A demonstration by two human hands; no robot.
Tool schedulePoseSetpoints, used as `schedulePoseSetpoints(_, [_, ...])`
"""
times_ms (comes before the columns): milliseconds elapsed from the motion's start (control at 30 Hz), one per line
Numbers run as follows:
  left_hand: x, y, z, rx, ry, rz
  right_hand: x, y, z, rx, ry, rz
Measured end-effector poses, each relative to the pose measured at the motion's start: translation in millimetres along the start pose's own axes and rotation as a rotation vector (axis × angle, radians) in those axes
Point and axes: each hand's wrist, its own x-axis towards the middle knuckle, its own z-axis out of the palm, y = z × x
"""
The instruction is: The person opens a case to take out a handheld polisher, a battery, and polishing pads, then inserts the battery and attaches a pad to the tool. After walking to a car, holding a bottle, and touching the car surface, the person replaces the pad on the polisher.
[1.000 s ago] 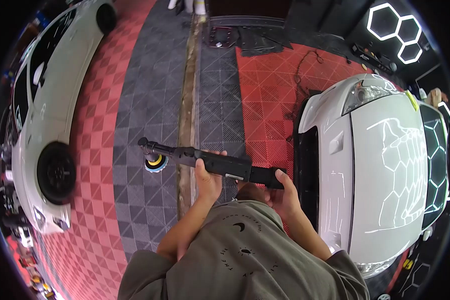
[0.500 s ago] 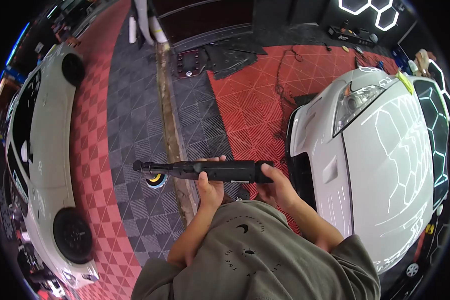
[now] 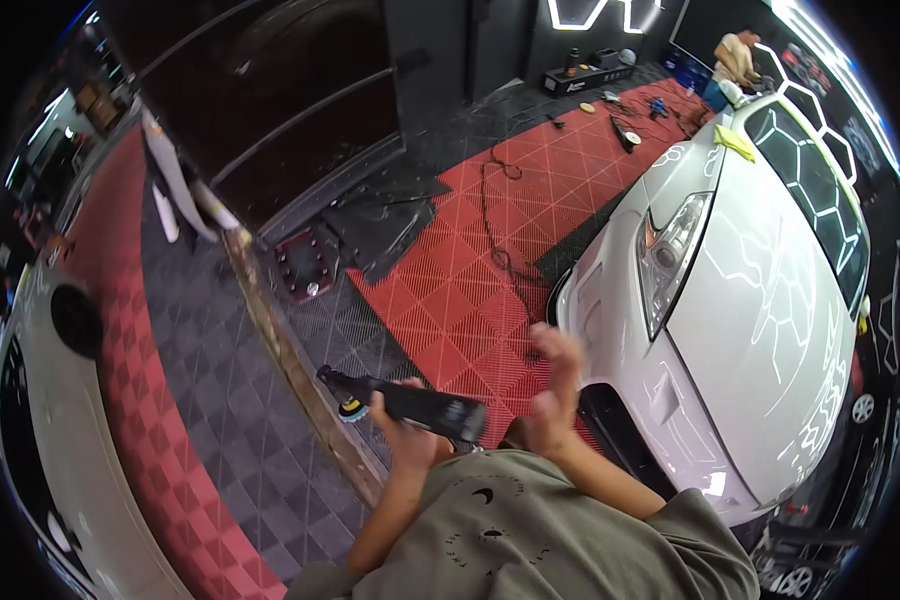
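My left hand (image 3: 408,440) is wrapped around the body of a black cordless polisher (image 3: 425,408). The tool slants across in front of my shirt, its narrow head towards the left. By that head a small round yellow and blue pad (image 3: 352,410) shows, partly hidden under the tool. My right hand (image 3: 555,385) is raised off the polisher, fingers apart and somewhat blurred, with nothing in it. It is near the front bumper of a white car (image 3: 760,330).
A yellow cloth (image 3: 735,143) lies on the white car's hood. A dark cable (image 3: 500,255) winds over the red floor tiles. A maroon tray (image 3: 303,268) sits by a floor channel (image 3: 270,335). Another car (image 3: 70,440) stands left. A person (image 3: 738,60) works far right.
My right hand has let go of the polisher's rear end and lifted away to the right. The polisher has tilted and dropped lower in my left hand. The view has turned to the right.
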Motion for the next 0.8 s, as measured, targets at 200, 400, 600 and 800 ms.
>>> schedulePoseSetpoints(200, [84.7,22.2,47.4,0.136,0.058,-0.193,59.8,15.0,77.8,0.048,-0.275,0.133])
schedulePoseSetpoints(400, [181.4,32.6,55.3,0.405,-0.069,-0.284,103.8,89.4,73.7,0.299,-0.474,0.861])
schedulePoseSetpoints(600, [281.1,-1.4,55.0,1.018,-0.337,-0.227,165.7,207.7,70.7,0.38,-0.839,1.203])
schedulePoseSetpoints(800, [451.2,38.3,232.1,1.642,-1.015,-0.659,304.1,332.1,28.2,0.66,-0.58,1.457])
